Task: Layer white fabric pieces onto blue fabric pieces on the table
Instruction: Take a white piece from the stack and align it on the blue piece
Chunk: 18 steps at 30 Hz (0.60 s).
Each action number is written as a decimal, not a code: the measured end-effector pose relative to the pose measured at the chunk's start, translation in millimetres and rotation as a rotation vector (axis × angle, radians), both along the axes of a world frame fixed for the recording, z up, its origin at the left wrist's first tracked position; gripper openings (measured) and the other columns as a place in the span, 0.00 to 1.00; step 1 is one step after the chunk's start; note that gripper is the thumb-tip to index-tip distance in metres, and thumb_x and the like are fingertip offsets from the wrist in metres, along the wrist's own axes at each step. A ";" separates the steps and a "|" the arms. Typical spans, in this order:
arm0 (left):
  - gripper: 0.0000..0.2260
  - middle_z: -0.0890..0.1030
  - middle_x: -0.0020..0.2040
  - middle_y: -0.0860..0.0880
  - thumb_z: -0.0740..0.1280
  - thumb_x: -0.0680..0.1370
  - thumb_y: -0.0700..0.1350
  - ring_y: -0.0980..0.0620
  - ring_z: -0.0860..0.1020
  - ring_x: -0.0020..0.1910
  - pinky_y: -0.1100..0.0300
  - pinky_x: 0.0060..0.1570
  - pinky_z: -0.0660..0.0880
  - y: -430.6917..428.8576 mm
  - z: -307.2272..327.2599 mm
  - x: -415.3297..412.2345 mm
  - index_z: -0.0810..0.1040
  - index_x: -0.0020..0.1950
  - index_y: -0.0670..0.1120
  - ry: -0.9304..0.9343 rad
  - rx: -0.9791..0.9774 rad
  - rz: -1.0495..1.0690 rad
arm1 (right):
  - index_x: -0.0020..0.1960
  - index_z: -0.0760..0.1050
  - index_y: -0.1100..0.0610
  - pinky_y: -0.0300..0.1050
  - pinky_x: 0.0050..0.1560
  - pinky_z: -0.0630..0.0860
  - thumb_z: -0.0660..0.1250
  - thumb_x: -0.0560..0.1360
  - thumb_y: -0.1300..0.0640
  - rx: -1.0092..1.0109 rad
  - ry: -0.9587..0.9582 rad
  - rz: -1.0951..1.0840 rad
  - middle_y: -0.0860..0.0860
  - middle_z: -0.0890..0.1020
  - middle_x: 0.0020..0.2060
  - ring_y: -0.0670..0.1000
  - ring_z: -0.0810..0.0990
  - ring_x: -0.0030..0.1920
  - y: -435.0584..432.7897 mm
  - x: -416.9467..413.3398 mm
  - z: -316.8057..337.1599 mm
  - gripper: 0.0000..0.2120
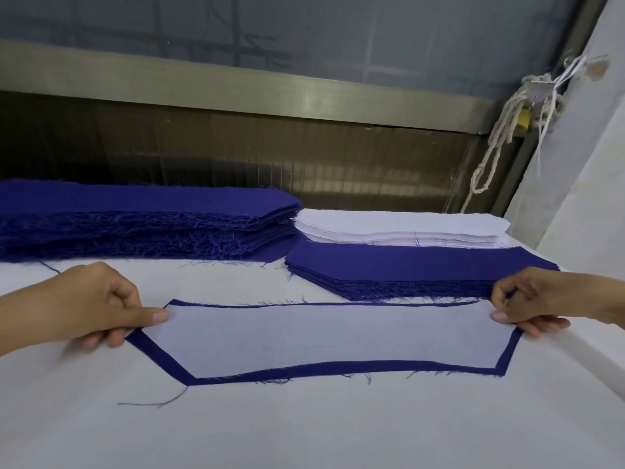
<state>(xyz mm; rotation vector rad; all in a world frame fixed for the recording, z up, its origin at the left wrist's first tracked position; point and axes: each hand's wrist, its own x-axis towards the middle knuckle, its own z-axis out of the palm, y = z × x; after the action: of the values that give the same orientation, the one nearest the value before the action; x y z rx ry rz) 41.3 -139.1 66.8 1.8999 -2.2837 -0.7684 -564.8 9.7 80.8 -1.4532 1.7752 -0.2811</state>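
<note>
A white piece [324, 336], thin and slightly sheer, lies flat on a blue piece [338, 368] on the white cloth-covered table [304, 434]. Both share one shape: a long strip with slanted, angled ends. The blue piece is larger, so a woven blue border with frayed threads shows around the white piece. The left hand [98, 304] pinches the left end of the white piece, thumb on top and fingers curled under. The right hand [537, 302] pinches the right end the same way.

Behind the white piece, to the right, sits a low blue stack [416, 269] with fuzzy cut edges. Just behind that is a white stack [402, 228] of thin, crisp sheets. Behind the white piece to the left, a taller blue stack [135, 221] shows many loose threads along its side. A single loose thread [152, 401] curls on the table in front of the white piece, to the left. A twisted pale rope [497, 140] hangs far behind, to the right.
</note>
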 end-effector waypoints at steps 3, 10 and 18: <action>0.38 0.84 0.31 0.48 0.66 0.47 0.83 0.53 0.78 0.24 0.68 0.31 0.75 2.0 2.1 -1.8 0.80 0.31 0.50 0.016 0.009 0.003 | 0.43 0.78 0.56 0.37 0.23 0.65 0.80 0.68 0.43 0.007 -0.004 0.006 0.62 0.81 0.32 0.49 0.70 0.24 0.9 1.5 2.1 0.19; 0.38 0.83 0.29 0.45 0.70 0.47 0.81 0.52 0.76 0.23 0.68 0.29 0.74 6.5 5.0 -3.4 0.81 0.31 0.47 0.065 0.014 0.014 | 0.46 0.78 0.57 0.38 0.25 0.65 0.76 0.71 0.44 -0.009 -0.027 0.026 0.61 0.80 0.32 0.50 0.70 0.26 3.8 2.6 5.1 0.17; 0.37 0.83 0.28 0.45 0.70 0.46 0.81 0.51 0.76 0.22 0.69 0.28 0.73 10.9 8.4 -6.5 0.79 0.29 0.47 0.062 0.022 0.013 | 0.61 0.77 0.48 0.38 0.26 0.65 0.76 0.73 0.47 -0.008 -0.040 0.075 0.61 0.80 0.33 0.51 0.68 0.26 6.4 4.8 11.2 0.19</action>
<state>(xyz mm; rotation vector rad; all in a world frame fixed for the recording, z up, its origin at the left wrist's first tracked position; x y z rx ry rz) 34.8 -128.2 75.2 1.8705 -2.2339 -0.8414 -560.0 16.1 92.1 -1.5061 1.6856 -0.2762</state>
